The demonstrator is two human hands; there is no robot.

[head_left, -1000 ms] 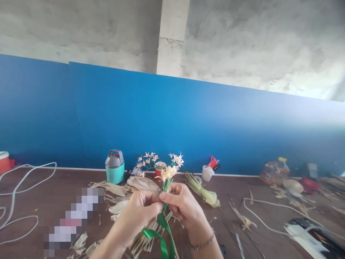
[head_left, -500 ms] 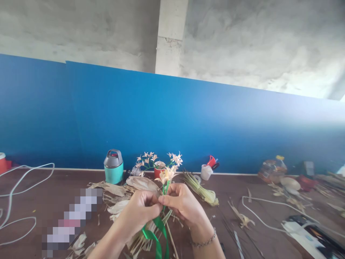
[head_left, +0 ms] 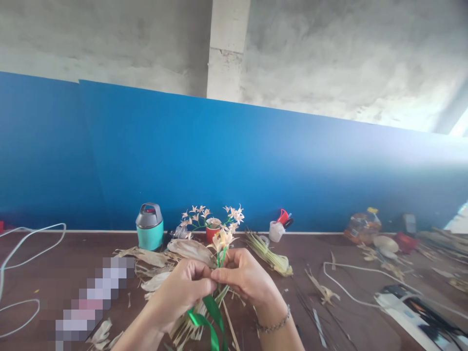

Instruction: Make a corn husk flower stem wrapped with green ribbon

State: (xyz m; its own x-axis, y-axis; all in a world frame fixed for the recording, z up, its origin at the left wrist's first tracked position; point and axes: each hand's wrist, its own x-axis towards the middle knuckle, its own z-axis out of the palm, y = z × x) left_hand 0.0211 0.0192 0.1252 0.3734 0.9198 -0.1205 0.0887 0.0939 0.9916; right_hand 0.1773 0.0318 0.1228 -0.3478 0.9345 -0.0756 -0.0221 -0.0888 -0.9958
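At the middle, my left hand and my right hand meet with thumbs and fingertips pinched together. Between them rises the green stem of a cream artificial flower, upright, its lower part hidden by the fingers. My right hand is closed round the stem from the right side. A shiny green ribbon trails in loops from under the fingertips of my left hand. Just beneath both hands lie dry stalks and husks. Behind the flower, sprays of small pale blossoms stand by a red pot.
Along the blue partition stand a turquoise food jar and a white cup holding tools. A bundle of pale green stalks lies right of the hands. White cable loops over the brown table, among dry scraps.
The view has shifted slightly, so most things appear a little further left. Both hands keep their pinch on the stem and ribbon, with hardly any visible movement.
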